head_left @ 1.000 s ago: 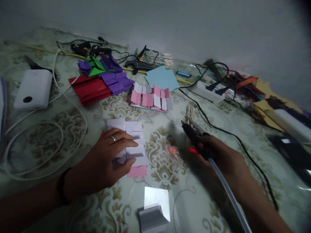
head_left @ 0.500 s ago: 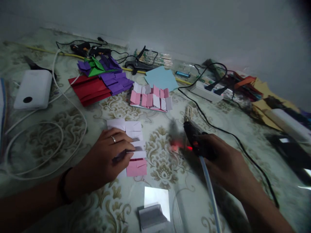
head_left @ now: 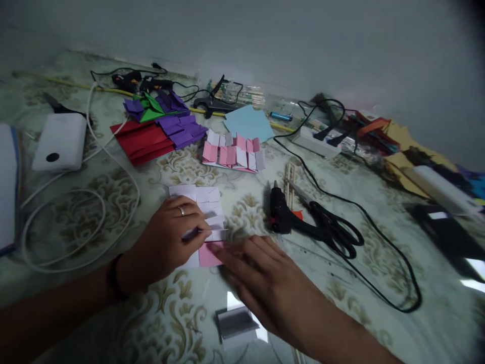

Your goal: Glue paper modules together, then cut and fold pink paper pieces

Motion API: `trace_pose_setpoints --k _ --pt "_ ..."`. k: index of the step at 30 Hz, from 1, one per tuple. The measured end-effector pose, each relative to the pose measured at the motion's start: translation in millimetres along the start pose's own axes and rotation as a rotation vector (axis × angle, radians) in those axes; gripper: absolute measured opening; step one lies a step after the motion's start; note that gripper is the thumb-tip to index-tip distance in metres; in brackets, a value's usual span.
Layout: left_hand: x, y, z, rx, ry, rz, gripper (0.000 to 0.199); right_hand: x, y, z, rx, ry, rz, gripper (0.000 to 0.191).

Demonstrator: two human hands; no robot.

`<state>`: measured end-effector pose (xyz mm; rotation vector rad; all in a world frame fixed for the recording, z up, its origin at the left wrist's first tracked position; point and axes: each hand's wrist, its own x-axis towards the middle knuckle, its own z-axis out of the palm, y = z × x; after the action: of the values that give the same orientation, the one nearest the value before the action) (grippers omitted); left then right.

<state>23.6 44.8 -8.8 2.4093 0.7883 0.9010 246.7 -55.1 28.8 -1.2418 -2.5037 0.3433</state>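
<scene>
Sitting closest was a grey fold (head_left: 237, 324). Past it, the right hand (head_left: 265, 280), fingers together, was on the pink paper (head_left: 207, 256); the left hand (head_left: 162, 242) pinched a raised white flap (head_left: 219, 230) just beyond. Glue gun (head_left: 279, 208) lay further off, to the right.

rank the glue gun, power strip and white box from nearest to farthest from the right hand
1. Glue gun: just beyond the right hand.
2. Power strip: farther back, toward the right.
3. White box: across on the left.
</scene>
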Motion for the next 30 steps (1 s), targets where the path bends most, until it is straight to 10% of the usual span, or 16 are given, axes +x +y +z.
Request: trace_pose_setpoints --k 30 --pt "6.2 3.3 -5.4 -0.012 -0.022 -0.075 0.015 8.2 8.9 23.0 -0.108 -0.009 -0.051 0.043"
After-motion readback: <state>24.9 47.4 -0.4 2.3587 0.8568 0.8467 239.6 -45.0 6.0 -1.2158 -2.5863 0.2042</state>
